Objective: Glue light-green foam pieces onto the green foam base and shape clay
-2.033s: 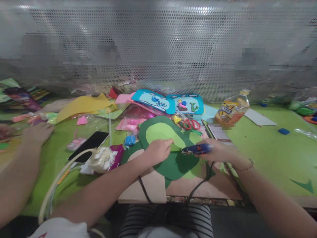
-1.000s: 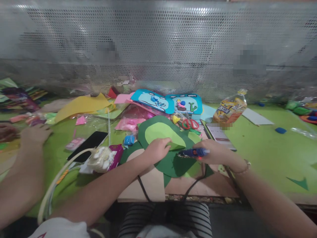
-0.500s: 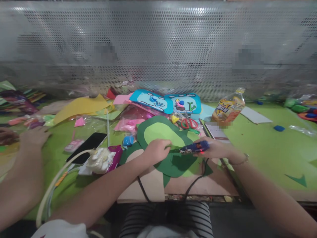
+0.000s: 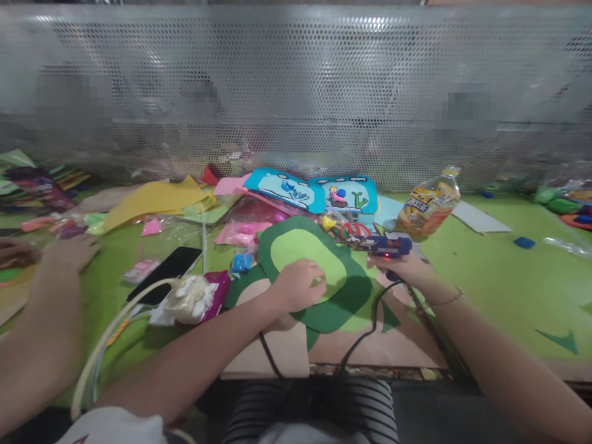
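Observation:
My left hand (image 4: 296, 285) is curled, knuckles up, pressing down on a light green oval of paper (image 4: 300, 251) that lies on a larger dark green shape (image 4: 337, 302). My right hand (image 4: 401, 266) grips a blue glue gun (image 4: 385, 245), lifted off the paper with its nozzle pointing left and a red light showing. The gun's black cord (image 4: 370, 324) runs down toward my lap. Both green pieces rest on brown cardboard (image 4: 277, 345) at the table's near edge.
Red scissors (image 4: 352, 230), a blue craft panel (image 4: 314, 192), a plastic bottle (image 4: 429, 205), a black phone (image 4: 165, 271), a white plug with cable (image 4: 189, 297) and yellow paper (image 4: 152, 198) lie around. Another person's arm and hand (image 4: 69, 253) rest at the left. A perforated metal screen closes the back.
My right hand has lifted the glue gun up and to the right, away from the green paper. My left hand has settled flat onto the light green oval.

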A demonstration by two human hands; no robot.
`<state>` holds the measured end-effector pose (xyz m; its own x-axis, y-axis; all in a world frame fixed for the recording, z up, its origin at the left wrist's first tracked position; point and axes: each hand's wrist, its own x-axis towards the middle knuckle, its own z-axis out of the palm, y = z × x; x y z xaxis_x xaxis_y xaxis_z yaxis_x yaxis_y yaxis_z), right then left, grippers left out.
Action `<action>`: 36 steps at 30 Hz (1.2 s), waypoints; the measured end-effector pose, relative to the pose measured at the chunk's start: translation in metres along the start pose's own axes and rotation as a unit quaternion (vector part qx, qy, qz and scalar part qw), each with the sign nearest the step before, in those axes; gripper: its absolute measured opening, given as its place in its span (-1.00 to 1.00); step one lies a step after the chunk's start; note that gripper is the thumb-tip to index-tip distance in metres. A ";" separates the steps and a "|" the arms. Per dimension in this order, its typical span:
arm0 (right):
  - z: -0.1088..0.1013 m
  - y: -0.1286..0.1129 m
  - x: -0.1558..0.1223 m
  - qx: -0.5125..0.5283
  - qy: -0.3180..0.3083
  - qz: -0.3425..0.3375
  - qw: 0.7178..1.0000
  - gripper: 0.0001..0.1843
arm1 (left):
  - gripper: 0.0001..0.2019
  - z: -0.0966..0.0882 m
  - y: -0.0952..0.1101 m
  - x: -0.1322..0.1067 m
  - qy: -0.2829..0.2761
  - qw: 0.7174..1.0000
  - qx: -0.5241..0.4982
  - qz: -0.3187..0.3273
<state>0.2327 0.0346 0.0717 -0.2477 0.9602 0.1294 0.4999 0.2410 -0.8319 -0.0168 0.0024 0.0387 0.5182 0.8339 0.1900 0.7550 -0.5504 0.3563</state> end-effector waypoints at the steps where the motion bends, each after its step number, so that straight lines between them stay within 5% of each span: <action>1: 0.000 0.000 0.000 -0.002 0.003 0.000 1.000 -0.57 | -0.63 0.002 0.000 0.000 0.015 1.000 0.003 0.011; 3: 0.001 -0.001 0.000 0.001 0.003 0.000 1.000 -0.57 | -0.49 0.007 0.000 -0.001 -0.007 0.998 0.027 0.057; 7: 0.003 0.003 0.001 0.003 -0.009 0.003 1.000 -0.60 | -0.34 0.015 0.000 -0.003 -0.139 0.982 0.067 0.110; 12: 0.005 0.007 0.002 0.004 -0.003 0.003 1.000 -0.58 | -0.25 0.013 0.003 -0.003 -0.076 0.992 0.070 0.078; 17: 0.005 0.002 0.002 -0.026 0.001 -0.030 0.999 -0.57 | -0.26 0.017 0.004 -0.005 -0.157 0.978 0.078 0.117; 22: 0.007 0.006 0.003 -0.020 0.004 -0.023 1.000 -0.60 | -0.26 0.014 0.004 -0.003 -0.079 0.990 0.073 0.090; 28: 0.006 0.005 0.004 -0.035 0.008 -0.018 0.999 -0.59 | -0.22 0.020 -0.003 -0.007 -0.170 0.977 0.071 0.105; 36: 0.007 0.006 0.003 -0.035 0.005 -0.007 0.999 -0.64 | -0.39 0.020 -0.005 0.000 -0.059 0.989 0.119 0.062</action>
<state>0.2289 0.0383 0.0635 -0.2470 0.9578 0.1470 0.5526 0.2638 -0.7906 -0.0126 0.0038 0.0190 0.6455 0.7563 0.1065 0.7486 -0.6541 0.1082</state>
